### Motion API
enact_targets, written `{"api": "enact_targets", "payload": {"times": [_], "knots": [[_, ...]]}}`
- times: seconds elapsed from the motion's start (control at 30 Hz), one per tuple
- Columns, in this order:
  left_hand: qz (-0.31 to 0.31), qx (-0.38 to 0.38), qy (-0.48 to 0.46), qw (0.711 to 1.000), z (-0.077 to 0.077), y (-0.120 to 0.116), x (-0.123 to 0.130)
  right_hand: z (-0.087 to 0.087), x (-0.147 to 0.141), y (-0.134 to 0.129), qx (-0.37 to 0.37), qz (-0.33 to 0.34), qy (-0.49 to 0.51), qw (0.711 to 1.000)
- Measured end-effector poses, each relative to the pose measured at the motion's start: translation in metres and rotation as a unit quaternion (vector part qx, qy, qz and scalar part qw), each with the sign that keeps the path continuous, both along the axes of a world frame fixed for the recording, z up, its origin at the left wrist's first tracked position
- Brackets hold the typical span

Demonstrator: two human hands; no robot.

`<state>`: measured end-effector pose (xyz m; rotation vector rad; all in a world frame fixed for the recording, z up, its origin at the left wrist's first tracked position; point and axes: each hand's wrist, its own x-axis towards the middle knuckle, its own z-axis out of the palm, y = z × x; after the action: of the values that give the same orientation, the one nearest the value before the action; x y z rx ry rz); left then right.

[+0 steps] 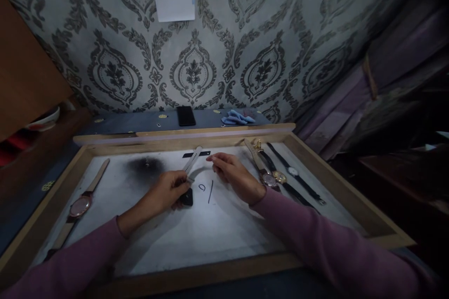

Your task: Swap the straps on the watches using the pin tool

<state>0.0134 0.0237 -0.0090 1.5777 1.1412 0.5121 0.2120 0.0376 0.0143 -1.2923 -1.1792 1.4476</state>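
My left hand is closed around a smartwatch with a dark square face and a pale strap. One length of the strap, with a row of holes, points up and away from the hand. To its right, my right hand is in a pinch, thumb and forefinger together. Whether anything is between those fingertips I cannot make out. A thin black strip lies on the white surface behind the strap. Below the right hand, dark pen marks show on the white surface.
A wooden-rimmed tray surrounds the work. A brown-strapped watch lies at left; a round-faced watch, a gold watch and a thin black-strapped watch lie at right. Beyond are a black phone and blue cloth.
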Motion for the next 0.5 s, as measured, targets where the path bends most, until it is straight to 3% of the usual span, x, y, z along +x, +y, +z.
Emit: {"api": "enact_targets", "payload": {"times": [0.13,0.33,0.5], "knots": [[-0.001,-0.016,-0.017,1.000,0.002,-0.002,0.000,0.004,0.002,-0.001,-0.001,-0.013,0.024,1.000],[0.008,0.117,0.059,0.991,0.004,-0.006,0.000,0.011,0.002,-0.007,0.053,-0.006,0.072,0.996],[-0.006,0.102,0.044,0.994,0.004,-0.004,-0.001,0.018,0.002,-0.011,0.079,0.012,0.037,0.996]]}}
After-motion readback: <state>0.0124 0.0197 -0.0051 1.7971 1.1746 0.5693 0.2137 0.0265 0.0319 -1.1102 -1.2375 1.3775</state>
